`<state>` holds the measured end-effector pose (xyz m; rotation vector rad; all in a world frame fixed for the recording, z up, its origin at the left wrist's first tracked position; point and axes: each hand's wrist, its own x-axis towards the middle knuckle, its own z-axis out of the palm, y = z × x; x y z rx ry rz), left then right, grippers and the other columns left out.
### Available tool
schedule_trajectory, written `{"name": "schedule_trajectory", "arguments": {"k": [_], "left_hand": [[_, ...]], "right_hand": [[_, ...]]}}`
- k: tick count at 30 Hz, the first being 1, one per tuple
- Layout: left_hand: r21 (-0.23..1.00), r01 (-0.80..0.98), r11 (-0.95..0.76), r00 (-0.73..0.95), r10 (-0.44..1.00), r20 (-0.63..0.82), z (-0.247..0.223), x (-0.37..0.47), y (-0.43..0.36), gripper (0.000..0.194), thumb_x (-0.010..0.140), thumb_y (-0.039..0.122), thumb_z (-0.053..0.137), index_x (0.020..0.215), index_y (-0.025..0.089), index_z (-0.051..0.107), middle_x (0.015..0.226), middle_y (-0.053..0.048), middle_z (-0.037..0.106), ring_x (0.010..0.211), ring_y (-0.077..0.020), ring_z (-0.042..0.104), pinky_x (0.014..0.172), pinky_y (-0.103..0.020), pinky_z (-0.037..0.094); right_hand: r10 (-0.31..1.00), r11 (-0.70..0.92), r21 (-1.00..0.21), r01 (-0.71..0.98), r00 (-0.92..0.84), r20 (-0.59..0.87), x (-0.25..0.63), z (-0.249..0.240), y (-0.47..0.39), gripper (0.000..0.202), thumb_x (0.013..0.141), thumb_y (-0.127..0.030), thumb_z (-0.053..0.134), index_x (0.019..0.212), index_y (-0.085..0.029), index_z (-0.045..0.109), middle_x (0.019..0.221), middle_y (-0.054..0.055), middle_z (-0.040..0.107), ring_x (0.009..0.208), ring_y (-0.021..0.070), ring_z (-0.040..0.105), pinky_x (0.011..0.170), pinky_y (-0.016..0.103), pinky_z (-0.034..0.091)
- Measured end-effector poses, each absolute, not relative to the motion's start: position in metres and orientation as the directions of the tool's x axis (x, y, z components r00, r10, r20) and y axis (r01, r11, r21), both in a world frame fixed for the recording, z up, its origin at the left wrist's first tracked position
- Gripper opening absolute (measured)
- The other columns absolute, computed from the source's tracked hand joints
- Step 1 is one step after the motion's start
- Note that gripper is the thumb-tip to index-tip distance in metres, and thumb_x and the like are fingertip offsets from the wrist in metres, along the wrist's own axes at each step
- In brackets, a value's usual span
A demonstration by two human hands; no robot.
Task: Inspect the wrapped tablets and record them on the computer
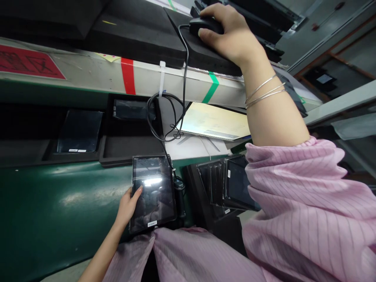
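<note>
My left hand (127,206) grips the left edge of a black tablet (157,201), thumb over the glass and the other fingers hidden behind it. The tablet's dark screen reflects a bright light, and a small white label sits near its lower edge. Up on the shelf, my right hand (232,35) is wrapped over a black computer mouse (207,26), which rests on a black foam block (213,55). From the mouse a black cable (185,74) runs down over the shelf front, with a loop hanging beside a white cable tie (162,78).
The shelf edge (96,76) crosses above the green work surface (73,192). Under it are a lit monitor (217,121) and black foam trays (126,147), with one dark tablet (80,131) at left. Several wrapped tablets (237,182) stand in a foam box to the right.
</note>
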<state>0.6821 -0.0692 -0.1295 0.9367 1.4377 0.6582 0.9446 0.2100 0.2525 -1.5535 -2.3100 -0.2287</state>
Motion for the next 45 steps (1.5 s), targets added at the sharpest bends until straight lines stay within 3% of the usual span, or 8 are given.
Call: {"name": "schedule_trajectory", "arguments": {"k": [17, 23, 30, 35, 40, 45], "left_hand": [[0.853, 0.153, 0.499, 0.074, 0.855, -0.514, -0.134, 0.682, -0.071, 0.060, 0.071, 0.066, 0.053, 0.102, 0.015, 0.061, 0.106, -0.012, 0.065, 0.103, -0.0310, 0.057, 0.091, -0.040, 0.040], [0.849, 0.155, 0.505, 0.071, 0.851, -0.520, -0.133, 0.682, -0.070, 0.061, 0.071, 0.066, 0.053, 0.103, 0.014, 0.061, 0.106, -0.012, 0.065, 0.103, -0.0315, 0.057, 0.091, -0.041, 0.039], [0.849, 0.158, 0.504, 0.061, 0.853, -0.518, -0.132, 0.682, -0.069, 0.062, 0.071, 0.066, 0.052, 0.103, 0.013, 0.061, 0.107, -0.014, 0.065, 0.104, -0.0318, 0.056, 0.093, -0.042, 0.039], [0.847, 0.148, 0.511, 0.060, 0.850, -0.523, -0.135, 0.683, -0.068, 0.063, 0.071, 0.066, 0.053, 0.105, 0.014, 0.061, 0.108, -0.013, 0.065, 0.105, -0.0323, 0.056, 0.095, -0.043, 0.039], [0.849, 0.149, 0.507, 0.059, 0.853, -0.519, -0.135, 0.683, -0.069, 0.063, 0.071, 0.065, 0.053, 0.107, 0.014, 0.061, 0.111, -0.014, 0.064, 0.109, -0.0323, 0.054, 0.097, -0.044, 0.037], [0.847, 0.154, 0.509, 0.062, 0.850, -0.523, -0.134, 0.683, -0.069, 0.062, 0.071, 0.066, 0.053, 0.103, 0.014, 0.061, 0.108, -0.014, 0.065, 0.106, -0.0318, 0.056, 0.095, -0.043, 0.039]], "right_hand": [[0.858, 0.387, -0.051, 0.921, -0.339, 0.386, 0.944, 0.253, 0.210, 0.047, 0.079, -0.022, 0.059, 0.125, -0.019, 0.053, 0.122, 0.004, 0.052, 0.115, 0.0166, 0.048, 0.105, 0.031, 0.033], [0.843, 0.418, -0.080, 0.905, -0.354, 0.405, 0.946, 0.253, 0.204, 0.056, 0.071, -0.012, 0.059, 0.125, -0.008, 0.047, 0.123, 0.009, 0.047, 0.116, 0.0140, 0.044, 0.104, 0.025, 0.031], [0.848, 0.448, -0.130, 0.884, -0.374, 0.376, 0.948, 0.255, 0.201, 0.051, 0.074, -0.021, 0.063, 0.124, -0.017, 0.054, 0.123, 0.004, 0.048, 0.117, 0.0124, 0.045, 0.104, 0.022, 0.030], [0.865, 0.438, -0.174, 0.882, -0.361, 0.347, 0.947, 0.253, 0.207, 0.051, 0.075, -0.028, 0.063, 0.125, -0.021, 0.054, 0.123, -0.001, 0.054, 0.117, 0.0129, 0.047, 0.105, 0.025, 0.031], [0.865, 0.394, -0.115, 0.912, -0.326, 0.381, 0.937, 0.253, 0.210, 0.049, 0.074, -0.025, 0.062, 0.122, -0.017, 0.056, 0.120, -0.002, 0.058, 0.113, 0.0136, 0.052, 0.102, 0.027, 0.035], [0.831, 0.448, -0.090, 0.889, -0.377, 0.408, 0.937, 0.252, 0.210, 0.051, 0.074, -0.023, 0.061, 0.125, -0.019, 0.055, 0.125, -0.002, 0.056, 0.118, 0.0126, 0.049, 0.105, 0.024, 0.033]]}}
